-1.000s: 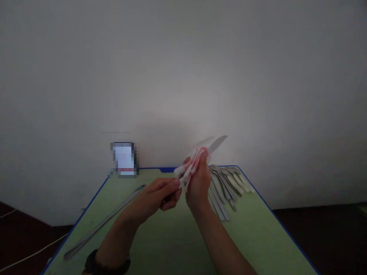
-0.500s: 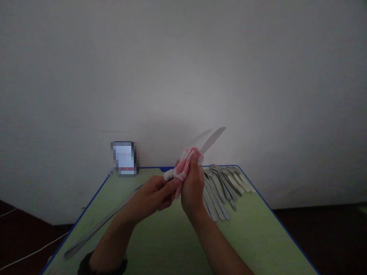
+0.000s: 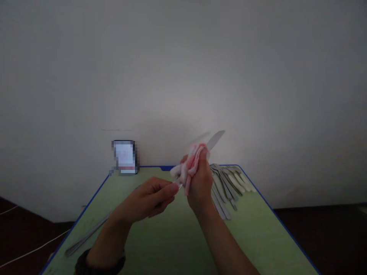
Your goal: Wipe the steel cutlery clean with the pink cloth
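Observation:
A metal table knife slants up to the right above the table, its blade tip pointing away from me. My left hand pinches the end of its handle between thumb and fingers. Wrapped around the middle of the knife is a crumpled pink and white cloth, which hides that stretch of it. My right hand is closed over the cloth and the knife inside, thumb on top. Just beyond my right hand lies a spread of cutlery, partly covered by that hand.
The green table has a blue edge and stands against a pale wall. A blurred device with a lit screen leans at the back left. Long metal utensils lie along the left side, partly under my left forearm.
My right hand and the cloth have slid along the knife toward the blade, so less blade shows. A bit of handle now appears between my hands.

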Tool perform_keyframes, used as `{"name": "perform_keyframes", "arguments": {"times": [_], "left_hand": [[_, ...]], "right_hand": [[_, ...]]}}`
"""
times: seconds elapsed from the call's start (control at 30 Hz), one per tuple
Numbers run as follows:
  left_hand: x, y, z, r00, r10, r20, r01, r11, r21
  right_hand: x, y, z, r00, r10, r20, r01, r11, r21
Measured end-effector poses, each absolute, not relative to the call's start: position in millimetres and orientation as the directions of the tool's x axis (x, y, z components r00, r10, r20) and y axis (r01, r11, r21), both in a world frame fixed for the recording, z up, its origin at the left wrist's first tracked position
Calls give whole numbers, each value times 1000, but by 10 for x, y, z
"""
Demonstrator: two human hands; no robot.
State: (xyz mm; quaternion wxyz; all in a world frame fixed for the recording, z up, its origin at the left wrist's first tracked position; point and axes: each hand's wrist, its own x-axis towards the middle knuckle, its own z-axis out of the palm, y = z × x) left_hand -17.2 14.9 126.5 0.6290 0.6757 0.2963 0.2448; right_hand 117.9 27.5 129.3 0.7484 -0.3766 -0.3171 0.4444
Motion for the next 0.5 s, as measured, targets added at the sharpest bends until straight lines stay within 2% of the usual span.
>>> {"name": "perform_keyframes", "arguments": {"times": [0.1, 0.17, 0.23, 0.37, 0.5], "left_hand": [[-221, 123, 1312, 729, 681, -74, 142, -45, 989], [-204, 93, 1335, 682, 729, -60, 201, -109, 973], [-160, 53, 1351, 596, 802, -28, 334, -217, 917], [-85, -2, 1364, 473, 881, -19, 629, -322, 708], [-66, 15, 1366, 480, 877, -10, 648, -347, 679]], "right_hand": [[1258, 310, 1334, 473, 876, 95, -469, 342, -814], [1280, 322, 1342, 539, 836, 105, -428, 379, -821], [1278, 316, 1340, 573, 809, 130, -360, 392, -847], [1252, 267, 1347, 514, 839, 181, -287, 366, -885], [1217, 226, 1344, 456, 870, 188, -269, 336, -903]]}}
